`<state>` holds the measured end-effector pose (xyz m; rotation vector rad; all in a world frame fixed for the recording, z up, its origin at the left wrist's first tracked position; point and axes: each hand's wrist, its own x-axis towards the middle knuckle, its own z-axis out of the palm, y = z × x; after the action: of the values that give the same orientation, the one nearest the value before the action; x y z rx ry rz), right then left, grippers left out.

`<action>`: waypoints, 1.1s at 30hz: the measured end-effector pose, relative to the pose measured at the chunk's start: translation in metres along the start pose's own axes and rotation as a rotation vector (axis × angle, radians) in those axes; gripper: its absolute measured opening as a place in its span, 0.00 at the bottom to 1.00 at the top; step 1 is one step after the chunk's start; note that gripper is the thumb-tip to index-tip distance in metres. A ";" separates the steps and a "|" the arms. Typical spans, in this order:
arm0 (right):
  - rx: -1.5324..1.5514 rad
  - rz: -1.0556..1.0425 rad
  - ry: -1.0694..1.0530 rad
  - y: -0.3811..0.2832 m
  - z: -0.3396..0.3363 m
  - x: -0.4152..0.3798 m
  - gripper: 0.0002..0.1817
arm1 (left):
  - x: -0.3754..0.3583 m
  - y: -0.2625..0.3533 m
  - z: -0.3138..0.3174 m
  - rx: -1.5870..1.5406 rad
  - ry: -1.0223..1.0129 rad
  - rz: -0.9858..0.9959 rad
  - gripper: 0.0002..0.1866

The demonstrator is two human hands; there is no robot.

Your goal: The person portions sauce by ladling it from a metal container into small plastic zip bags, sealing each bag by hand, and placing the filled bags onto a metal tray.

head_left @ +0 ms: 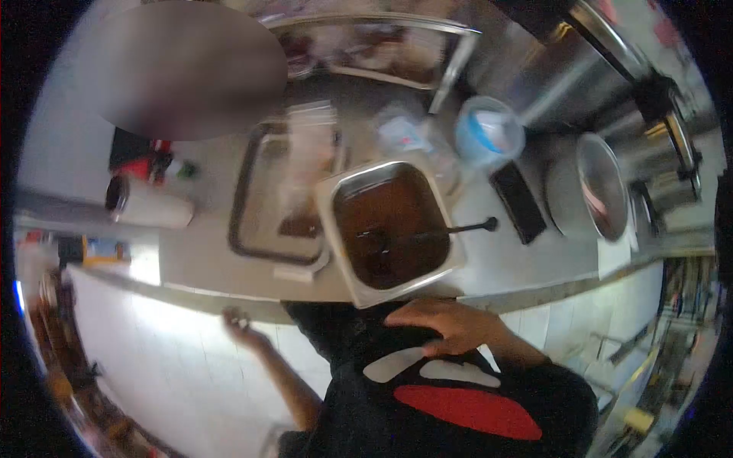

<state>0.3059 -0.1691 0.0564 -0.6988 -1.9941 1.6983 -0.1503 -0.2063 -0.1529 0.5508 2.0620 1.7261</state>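
A square metal pan (456, 263) holding dark brown liquid stands at the counter's front edge. A black-handled utensil (458, 227) rests in it, its lower end hidden in the liquid. My right hand (450, 324) is just in front of the pan, by my black shirt, with its fingers stretched out and nothing visible in them. Off to the left, below the counter edge, my left hand (243, 328) hangs in the air; motion blur hides what its fingers do. Left of the pan lies a dark-rimmed tray (238, 206) with a blurred, pale package (309, 145) over it.
A black flat object (518, 202) lies right of the pan, near a large metal pot (569, 198). Behind stand a clear tub with a blue band (489, 133) and a plastic bag (405, 133). A white cylinder (153, 208) lies at left, beside red items (137, 169).
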 end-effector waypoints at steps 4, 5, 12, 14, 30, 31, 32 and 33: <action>-0.424 0.301 0.272 0.023 0.032 -0.046 0.26 | -0.053 -0.174 -0.027 -0.046 -0.217 -0.670 0.26; -0.474 0.315 0.338 0.022 0.034 -0.055 0.23 | -0.078 -0.159 -0.009 -0.022 -0.235 -0.748 0.27; -0.596 1.091 0.475 0.192 0.034 -0.137 0.21 | -0.081 -0.100 0.027 -0.421 -0.438 -0.910 0.37; -0.615 1.149 0.507 0.276 0.021 -0.161 0.21 | -0.081 -0.097 0.023 -0.450 -0.450 -0.994 0.39; -0.210 0.941 0.025 0.273 0.048 -0.196 0.21 | -0.124 -0.132 -0.018 -0.409 -0.608 -0.974 0.29; -0.283 1.002 0.006 0.268 0.043 -0.187 0.22 | -0.120 -0.130 -0.015 -0.373 -0.613 -0.969 0.29; -0.354 1.063 -0.018 0.261 0.039 -0.177 0.22 | -0.115 -0.129 -0.010 -0.327 -0.604 -0.953 0.28; -0.416 1.110 -0.036 0.263 0.035 -0.172 0.22 | -0.107 -0.130 -0.003 -0.278 -0.590 -0.920 0.28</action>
<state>0.4458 -0.2707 -0.2091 -2.2370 -2.1333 1.7519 -0.0680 -0.2868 -0.2750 -0.0193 1.2902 1.0767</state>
